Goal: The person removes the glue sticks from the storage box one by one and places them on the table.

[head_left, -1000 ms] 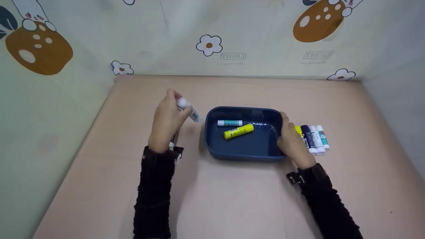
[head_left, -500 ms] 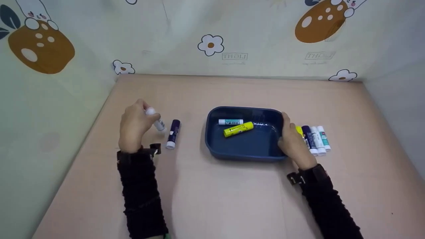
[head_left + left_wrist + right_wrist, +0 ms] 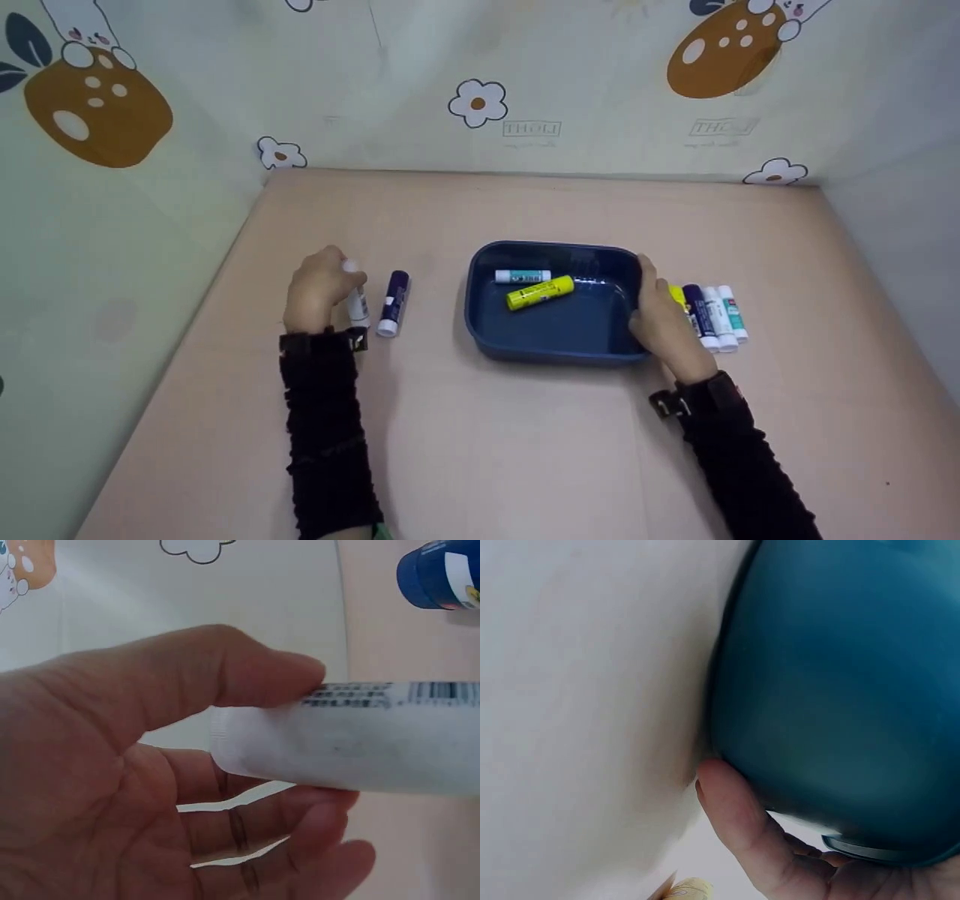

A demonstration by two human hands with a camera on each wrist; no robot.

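**Readable marks**

On the back wall (image 3: 525, 90) I make out two faint boxed prints, mirrored, reading roughly "LIGHT" (image 3: 532, 128) and (image 3: 711, 126). The white glue stick (image 3: 360, 739) in my left wrist view carries a barcode and blurred lines I cannot read. Labels on the other sticks are too small.

Both arms in black ribbed knit sleeves, bunched. Black strap with buckle at each wrist. Left hand (image 3: 319, 289), right hand (image 3: 664, 322) bare.
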